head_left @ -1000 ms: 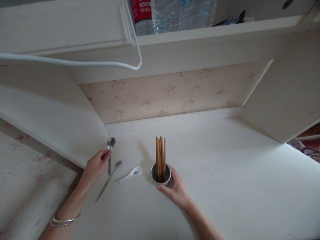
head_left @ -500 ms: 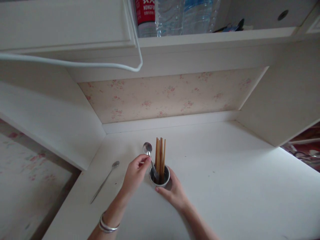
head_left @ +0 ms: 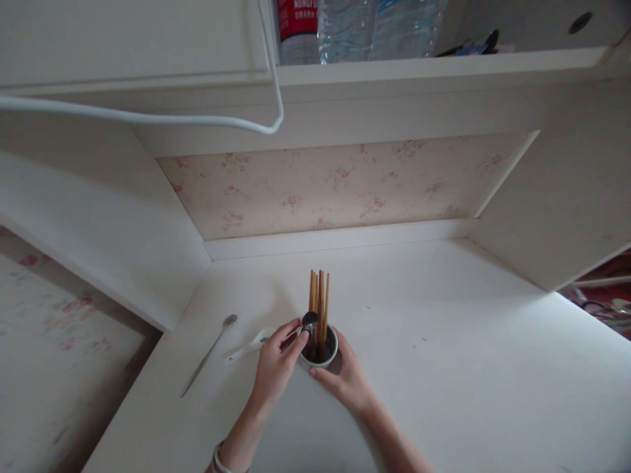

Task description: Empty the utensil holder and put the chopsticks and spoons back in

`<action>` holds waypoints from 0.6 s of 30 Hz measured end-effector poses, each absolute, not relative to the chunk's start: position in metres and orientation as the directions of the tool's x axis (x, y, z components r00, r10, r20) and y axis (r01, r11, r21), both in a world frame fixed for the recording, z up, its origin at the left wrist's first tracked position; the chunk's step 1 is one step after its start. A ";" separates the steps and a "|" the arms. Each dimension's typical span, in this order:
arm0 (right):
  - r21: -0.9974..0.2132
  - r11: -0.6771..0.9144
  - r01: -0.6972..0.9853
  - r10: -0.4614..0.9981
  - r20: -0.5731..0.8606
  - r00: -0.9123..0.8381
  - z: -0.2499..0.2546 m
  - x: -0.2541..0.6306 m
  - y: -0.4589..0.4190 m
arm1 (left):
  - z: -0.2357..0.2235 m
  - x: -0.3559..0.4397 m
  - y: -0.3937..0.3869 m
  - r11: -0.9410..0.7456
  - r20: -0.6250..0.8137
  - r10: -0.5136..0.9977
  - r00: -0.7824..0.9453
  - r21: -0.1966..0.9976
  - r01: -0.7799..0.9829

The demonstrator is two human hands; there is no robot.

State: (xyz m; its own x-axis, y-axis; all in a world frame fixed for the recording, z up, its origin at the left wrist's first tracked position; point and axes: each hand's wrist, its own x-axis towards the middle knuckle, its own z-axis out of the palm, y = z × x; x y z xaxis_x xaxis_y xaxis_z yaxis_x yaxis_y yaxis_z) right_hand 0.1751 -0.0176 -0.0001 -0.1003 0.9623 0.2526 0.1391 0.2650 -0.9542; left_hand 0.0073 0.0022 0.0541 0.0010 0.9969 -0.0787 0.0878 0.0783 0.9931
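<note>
My left hand (head_left: 277,360) pinches a metal spoon (head_left: 309,320) close to its bowl. The bowl is just in front of several wooden chopsticks (head_left: 320,305), which stand upright in a small round cup (head_left: 334,353). Fingers and cup hide most of the spoon's handle. Around the right side of the cup, my right hand (head_left: 345,374) is closed with the thumb at the front. Left of my left hand, a white spoon with blue marks (head_left: 249,346) lies on the tabletop. A long-handled metal spoon (head_left: 210,355) rests farther left.
The white tabletop (head_left: 444,355) runs back to a panel of floral wallpaper (head_left: 340,187), with side panels left and right. Overhead, plastic bottles (head_left: 372,29) stand on a shelf (head_left: 419,69). A white cable (head_left: 197,120) hangs across the upper left.
The metal spoon's bowl has moved down and right, from beside the chopsticks to in front of them. My left hand shifted right, and the white spoon now shows. My right hand stays on the cup.
</note>
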 end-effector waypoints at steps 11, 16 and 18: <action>-0.967 0.238 0.097 0.963 0.222 -0.150 0.007 0.171 -0.020 | 0.040 0.004 -0.005 0.036 0.008 0.951 0.310 0.990 -0.138; -0.905 0.256 0.339 0.963 0.271 -0.004 0.018 0.176 -0.043 | 0.034 0.005 -0.003 -0.016 0.057 0.964 0.259 0.987 -0.159; -0.850 0.311 0.425 0.918 0.385 0.098 0.032 0.170 -0.054 | 0.032 0.006 -0.003 -0.047 0.082 0.969 0.232 0.987 -0.151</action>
State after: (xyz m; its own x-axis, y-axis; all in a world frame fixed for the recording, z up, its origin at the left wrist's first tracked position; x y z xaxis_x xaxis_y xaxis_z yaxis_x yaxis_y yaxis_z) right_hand 0.1695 -0.0538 0.0323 0.0982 0.9177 0.3850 0.4254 0.3110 -0.8499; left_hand 0.0063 -0.0026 0.0315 0.2322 0.9692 0.0816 -0.1507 -0.0470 0.9875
